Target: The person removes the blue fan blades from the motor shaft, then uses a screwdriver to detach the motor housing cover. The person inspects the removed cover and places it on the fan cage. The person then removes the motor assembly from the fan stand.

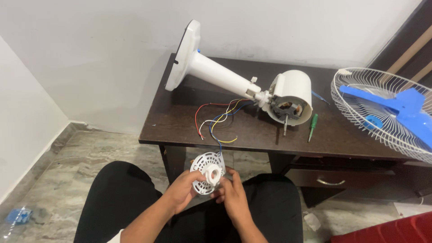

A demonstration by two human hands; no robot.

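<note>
My left hand (182, 191) and my right hand (231, 193) hold a round white vented plastic cover (207, 173) between them, above my lap in black trousers. The cover has a raised hub in its middle. A blue wire runs up from it to a bundle of red, yellow, white and blue wires (218, 118) on the dark wooden table (180, 130). There lies a dismantled white table fan (234, 78) on its side, its motor housing (292, 96) open with the shaft pointing toward me.
A green-handled screwdriver (312, 127) lies right of the motor. A white wire fan guard (382, 112) with blue blades (405, 110) rests on the table's right end. A drawer with a metal handle (330, 182) sits below. Marble floor, white walls, something red at the lower right.
</note>
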